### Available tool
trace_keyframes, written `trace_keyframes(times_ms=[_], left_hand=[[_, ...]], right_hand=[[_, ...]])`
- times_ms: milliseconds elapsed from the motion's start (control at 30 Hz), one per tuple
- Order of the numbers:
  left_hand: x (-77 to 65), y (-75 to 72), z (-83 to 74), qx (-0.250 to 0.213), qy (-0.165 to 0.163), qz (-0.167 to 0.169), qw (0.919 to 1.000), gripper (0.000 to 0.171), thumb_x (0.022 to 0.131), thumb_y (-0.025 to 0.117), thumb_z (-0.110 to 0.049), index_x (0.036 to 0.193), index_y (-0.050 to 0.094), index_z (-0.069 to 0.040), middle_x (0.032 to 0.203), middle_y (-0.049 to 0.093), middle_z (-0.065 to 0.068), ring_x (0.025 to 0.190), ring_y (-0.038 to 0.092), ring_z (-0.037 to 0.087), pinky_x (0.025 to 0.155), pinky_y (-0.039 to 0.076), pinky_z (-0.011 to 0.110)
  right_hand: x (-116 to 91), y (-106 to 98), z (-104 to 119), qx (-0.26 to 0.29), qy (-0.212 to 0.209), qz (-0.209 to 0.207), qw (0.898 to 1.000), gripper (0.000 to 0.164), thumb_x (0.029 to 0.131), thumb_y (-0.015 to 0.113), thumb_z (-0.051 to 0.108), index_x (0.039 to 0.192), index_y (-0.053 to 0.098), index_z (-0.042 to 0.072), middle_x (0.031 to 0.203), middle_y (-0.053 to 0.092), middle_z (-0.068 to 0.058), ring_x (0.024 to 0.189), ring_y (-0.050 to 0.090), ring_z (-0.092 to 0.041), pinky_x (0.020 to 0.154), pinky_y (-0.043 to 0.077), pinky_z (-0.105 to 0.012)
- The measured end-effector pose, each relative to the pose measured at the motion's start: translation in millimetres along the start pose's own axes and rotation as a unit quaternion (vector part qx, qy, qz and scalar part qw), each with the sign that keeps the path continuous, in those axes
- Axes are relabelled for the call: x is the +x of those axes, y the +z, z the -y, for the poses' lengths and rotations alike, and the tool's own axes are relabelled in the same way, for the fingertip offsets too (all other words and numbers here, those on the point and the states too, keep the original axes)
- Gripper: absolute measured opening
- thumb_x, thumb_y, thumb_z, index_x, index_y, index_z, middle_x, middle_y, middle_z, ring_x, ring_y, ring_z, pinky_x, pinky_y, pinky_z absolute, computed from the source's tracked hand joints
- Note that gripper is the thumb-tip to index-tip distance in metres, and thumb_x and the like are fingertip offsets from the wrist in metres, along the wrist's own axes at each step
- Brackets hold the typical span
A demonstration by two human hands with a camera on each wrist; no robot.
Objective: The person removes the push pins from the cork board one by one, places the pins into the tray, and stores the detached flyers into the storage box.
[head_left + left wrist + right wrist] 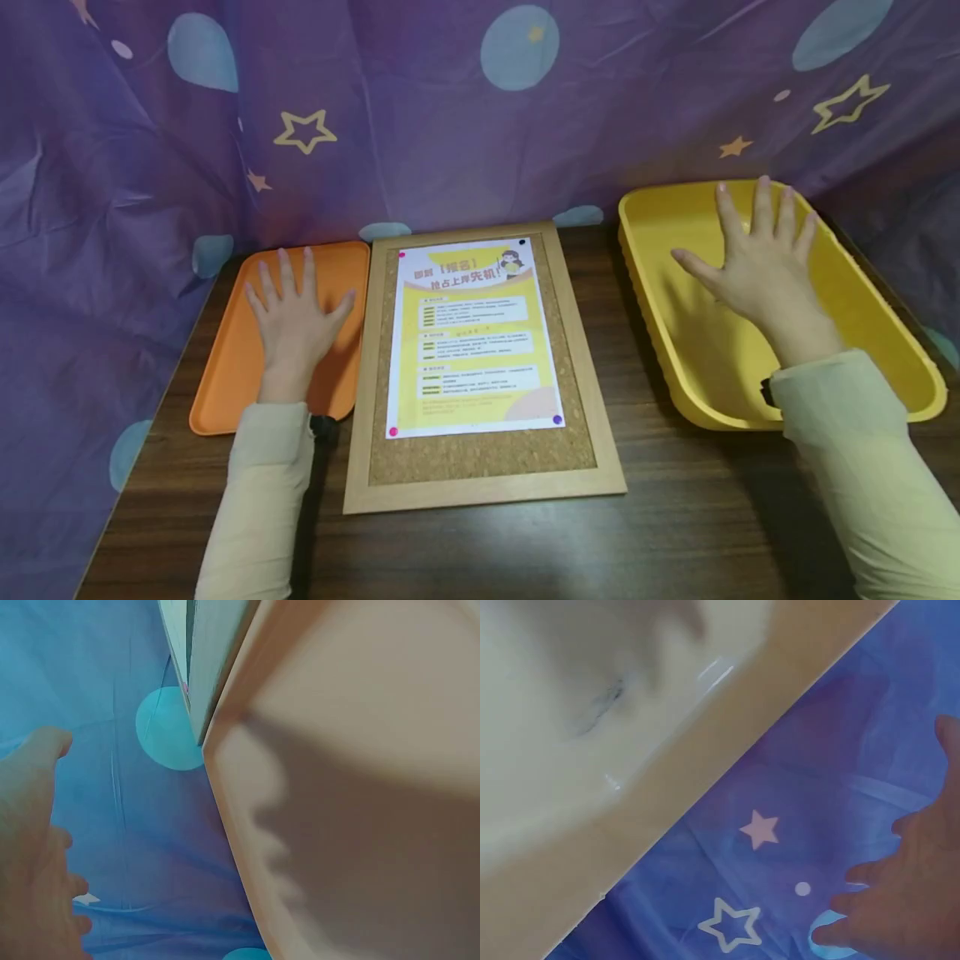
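Observation:
My left hand [291,333] is held above an orange tray [217,392] with its fingers spread and straight, holding nothing. Over the deep yellow bin [686,367], my right hand [765,267] is likewise spread, also with nothing in it. Between them lies a wood-framed cork board [480,462], on which a yellow and white printed sheet [472,342] is fixed by push pins at its corners. In the left wrist view, the hand's shadow falls on the tray [390,735]; in the right wrist view, a shadow falls inside the bin [547,772].
A dark wood table [480,550] bears the tray, board and bin. Behind and at the sides hangs a purple curtain [427,108] with stars and pale blue dots, close to the far edges of the tray and bin.

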State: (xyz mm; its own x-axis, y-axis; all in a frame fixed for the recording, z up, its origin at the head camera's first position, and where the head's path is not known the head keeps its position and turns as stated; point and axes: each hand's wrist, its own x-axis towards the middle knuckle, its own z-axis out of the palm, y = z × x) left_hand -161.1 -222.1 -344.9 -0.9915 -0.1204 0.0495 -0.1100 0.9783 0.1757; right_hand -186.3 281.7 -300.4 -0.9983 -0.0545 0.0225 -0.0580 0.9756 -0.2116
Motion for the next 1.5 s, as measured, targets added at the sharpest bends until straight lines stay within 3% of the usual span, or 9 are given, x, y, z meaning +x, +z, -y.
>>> trace_keyframes(times_ms=[267, 567, 833, 1067, 1233, 1400, 1500], left_hand=[[2.3, -2.4, -1.8, 0.005, 0.016, -0.006, 0.9998, 0.082, 0.096, 0.038, -0.057, 0.155, -0.004, -0.018, 0.16, -0.008, 0.019, 0.146, -0.006, 0.047, 0.115, -0.003, 0.065], [11.0, -4.4, -10.1, 0.004, 0.045, -0.008, 0.999, 0.076, 0.098, 0.037, -0.052, 0.155, 0.002, -0.017, 0.161, 0.0, 0.02, 0.147, -0.003, 0.045, 0.116, 0.0, 0.064], [21.5, -3.2, -18.6, -0.026, 0.064, -0.022, 0.9973, 0.065, 0.1, 0.041, -0.035, 0.154, 0.016, -0.011, 0.158, 0.018, 0.023, 0.145, 0.014, 0.044, 0.116, 0.012, 0.061], [30.9, 2.1, -28.1, -0.078, 0.091, -0.068, 0.9905, 0.053, 0.098, 0.047, -0.022, 0.146, 0.035, -0.002, 0.147, 0.04, 0.024, 0.134, 0.038, 0.042, 0.113, 0.029, 0.054], [39.7, 3.0, -33.4, -0.11, 0.082, -0.066, 0.9883, 0.049, 0.097, 0.05, -0.02, 0.142, 0.04, -0.001, 0.14, 0.048, 0.023, 0.125, 0.048, 0.041, 0.106, 0.038, 0.053], [47.2, 3.1, -36.5, -0.136, 0.05, -0.032, 0.9889, 0.05, 0.097, 0.049, -0.02, 0.143, 0.039, -0.003, 0.136, 0.051, 0.022, 0.117, 0.053, 0.041, 0.093, 0.047, 0.053], [52.2, 5.2, -37.0, -0.167, 0.03, -0.006, 0.9855, 0.049, 0.097, 0.049, -0.02, 0.143, 0.039, -0.003, 0.136, 0.05, 0.022, 0.119, 0.053, 0.039, 0.093, 0.047, 0.051]], right_hand=[[-3, -2, 15, 0.009, -0.023, 0.004, 1.0, 0.092, 0.09, 0.028, 0.072, 0.152, -0.013, 0.018, 0.154, -0.03, -0.018, 0.14, -0.027, -0.048, 0.109, -0.015, -0.069], [-7, -1, 49, 0.02, -0.074, -0.014, 0.997, 0.088, 0.092, 0.033, 0.069, 0.155, -0.005, 0.02, 0.158, -0.018, -0.021, 0.144, -0.013, -0.049, 0.112, -0.005, -0.069], [-1, 15, 87, 0.024, -0.134, 0.018, 0.991, 0.085, 0.095, 0.041, 0.059, 0.155, 0.001, 0.016, 0.158, -0.007, -0.026, 0.145, -0.004, -0.05, 0.114, 0.004, -0.067], [4, 25, 121, -0.017, -0.184, 0.016, 0.983, 0.076, 0.098, 0.049, 0.043, 0.155, 0.009, 0.014, 0.158, 0.005, -0.027, 0.145, 0.007, -0.048, 0.115, 0.014, -0.064], [9, 29, 141, -0.031, -0.202, 0.021, 0.979, 0.075, 0.098, 0.048, 0.043, 0.155, 0.011, 0.012, 0.158, 0.007, -0.027, 0.144, 0.012, -0.048, 0.115, 0.017, -0.062], [15, 40, 158, -0.016, -0.206, 0.039, 0.978, 0.073, 0.098, 0.046, 0.045, 0.155, 0.012, 0.012, 0.158, 0.009, -0.027, 0.144, 0.014, -0.048, 0.116, 0.019, -0.06], [18, 51, 166, -0.004, -0.206, 0.053, 0.977, 0.071, 0.099, 0.046, 0.042, 0.154, 0.014, 0.011, 0.158, 0.011, -0.026, 0.144, 0.016, -0.047, 0.116, 0.021, -0.057]])
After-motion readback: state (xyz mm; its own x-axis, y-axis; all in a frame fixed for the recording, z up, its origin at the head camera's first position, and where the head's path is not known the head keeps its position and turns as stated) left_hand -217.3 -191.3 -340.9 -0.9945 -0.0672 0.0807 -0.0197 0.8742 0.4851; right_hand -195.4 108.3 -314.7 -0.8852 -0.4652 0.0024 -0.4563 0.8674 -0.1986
